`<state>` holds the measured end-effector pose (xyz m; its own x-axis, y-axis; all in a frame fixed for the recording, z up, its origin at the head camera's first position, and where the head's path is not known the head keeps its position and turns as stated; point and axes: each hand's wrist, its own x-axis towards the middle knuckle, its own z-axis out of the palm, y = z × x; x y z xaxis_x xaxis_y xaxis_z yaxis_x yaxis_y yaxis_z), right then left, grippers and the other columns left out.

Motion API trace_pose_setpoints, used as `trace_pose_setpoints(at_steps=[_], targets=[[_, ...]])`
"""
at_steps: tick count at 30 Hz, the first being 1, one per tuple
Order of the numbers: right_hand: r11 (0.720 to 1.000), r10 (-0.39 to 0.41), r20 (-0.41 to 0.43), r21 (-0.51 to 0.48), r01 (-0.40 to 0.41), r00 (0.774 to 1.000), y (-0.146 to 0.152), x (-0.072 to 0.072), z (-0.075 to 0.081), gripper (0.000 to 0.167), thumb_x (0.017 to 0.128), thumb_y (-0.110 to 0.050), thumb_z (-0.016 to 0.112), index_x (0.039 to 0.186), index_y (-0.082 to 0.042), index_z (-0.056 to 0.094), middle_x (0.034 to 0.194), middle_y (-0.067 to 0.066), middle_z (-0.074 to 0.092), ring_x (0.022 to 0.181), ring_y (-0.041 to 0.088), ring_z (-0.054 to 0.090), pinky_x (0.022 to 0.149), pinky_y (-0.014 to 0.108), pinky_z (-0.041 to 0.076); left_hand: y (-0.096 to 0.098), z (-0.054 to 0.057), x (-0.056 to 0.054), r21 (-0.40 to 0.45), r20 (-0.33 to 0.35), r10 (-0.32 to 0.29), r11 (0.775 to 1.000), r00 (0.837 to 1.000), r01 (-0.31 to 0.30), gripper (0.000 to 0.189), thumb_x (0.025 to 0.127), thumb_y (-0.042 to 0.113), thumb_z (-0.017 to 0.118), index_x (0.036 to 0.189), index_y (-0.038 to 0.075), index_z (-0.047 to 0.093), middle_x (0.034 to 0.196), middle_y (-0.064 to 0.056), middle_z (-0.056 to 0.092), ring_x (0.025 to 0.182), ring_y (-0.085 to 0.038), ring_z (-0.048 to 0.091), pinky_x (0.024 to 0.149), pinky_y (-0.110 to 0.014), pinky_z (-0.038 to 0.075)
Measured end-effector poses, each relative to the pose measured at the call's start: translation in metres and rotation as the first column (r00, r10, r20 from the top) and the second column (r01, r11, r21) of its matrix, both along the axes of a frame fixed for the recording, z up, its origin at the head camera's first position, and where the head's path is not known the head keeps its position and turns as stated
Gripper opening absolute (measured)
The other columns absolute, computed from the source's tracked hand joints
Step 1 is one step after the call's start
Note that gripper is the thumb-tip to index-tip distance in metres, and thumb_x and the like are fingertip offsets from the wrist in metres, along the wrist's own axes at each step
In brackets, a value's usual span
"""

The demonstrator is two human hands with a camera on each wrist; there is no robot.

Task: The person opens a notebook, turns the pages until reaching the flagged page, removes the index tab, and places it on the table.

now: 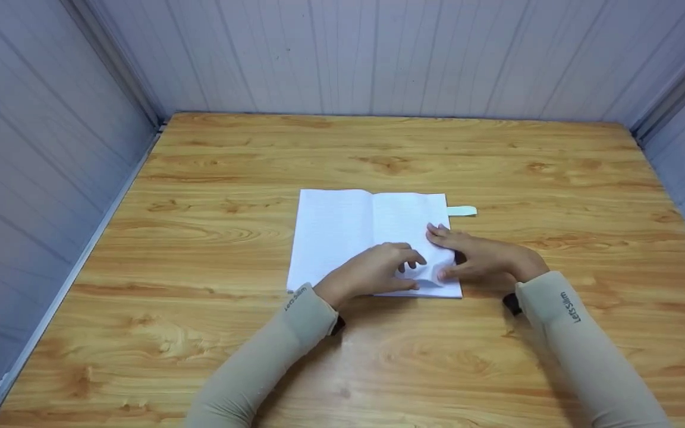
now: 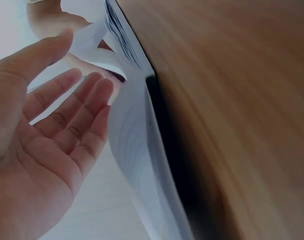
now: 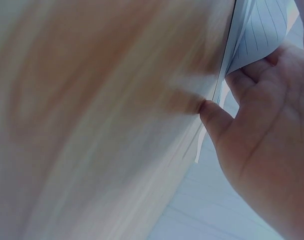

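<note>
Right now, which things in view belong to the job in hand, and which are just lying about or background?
In the job: open notebook; left hand, over its right-hand page; right hand, touching that page.

Not being handled: white strip jutting past the notebook's right edge, attachment unclear; wooden table; panelled walls.

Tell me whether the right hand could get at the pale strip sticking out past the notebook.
Probably yes. The right hand rests on the notebook, and the pale strip sticks out uncovered just beyond its fingers. Nothing visible blocks the way, though the hand might have to lift off the notebook.
</note>
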<state>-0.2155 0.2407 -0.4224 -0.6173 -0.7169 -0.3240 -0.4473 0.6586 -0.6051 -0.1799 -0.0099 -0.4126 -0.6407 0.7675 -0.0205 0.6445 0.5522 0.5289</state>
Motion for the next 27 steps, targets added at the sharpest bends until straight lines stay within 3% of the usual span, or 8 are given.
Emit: trace_pose_setpoints(at_steps=[10, 16, 27], targets=[[1.0, 0.003, 0.001, -0.02, -0.003, 1.0, -0.0002, -0.0001, -0.0001, 0.087, 0.091, -0.041, 0.063, 0.152, -0.002, 0.015, 0.162, 0.015, 0.002, 0.149, 0.036, 0.0, 0.118, 0.057, 0.01, 0.0041, -0.0017, -0.0024, 0.054, 0.026, -0.026, 0.998, 0.999, 0.025, 0.033, 0.087, 0.014, 0.07, 0.119, 0.008, 0.067, 0.113, -0.005, 0.067, 0.096, -0.016, 0.066, 0.082, -0.019, 0.052], [1.0, -0.009, 0.005, -0.003, 0.009, 1.0, -0.0003, 0.0008, 0.0001, 0.09, 0.089, -0.044, 0.064, 0.154, -0.005, 0.013, 0.163, 0.012, 0.001, 0.149, 0.034, 0.0, 0.117, 0.058, 0.009, 0.0031, -0.002, -0.0039, 0.094, 0.047, -0.045, 0.995, 0.998, 0.04, 0.029, 0.088, 0.007, 0.067, 0.117, 0.005, 0.068, 0.113, -0.008, 0.069, 0.095, -0.017, 0.067, 0.082, -0.02, 0.052], [0.996, -0.068, 0.015, -0.049, 0.069, 0.998, -0.0005, 0.0029, -0.0002, 0.095, 0.086, -0.045, 0.067, 0.155, -0.008, 0.013, 0.163, 0.009, 0.004, 0.149, 0.032, 0.004, 0.118, 0.055, 0.012, 0.0005, -0.0022, -0.0059, 0.137, 0.107, -0.019, 0.991, 0.994, 0.004, 0.028, 0.088, 0.004, 0.066, 0.115, 0.004, 0.069, 0.112, -0.009, 0.07, 0.097, -0.016, 0.067, 0.084, -0.018, 0.052]])
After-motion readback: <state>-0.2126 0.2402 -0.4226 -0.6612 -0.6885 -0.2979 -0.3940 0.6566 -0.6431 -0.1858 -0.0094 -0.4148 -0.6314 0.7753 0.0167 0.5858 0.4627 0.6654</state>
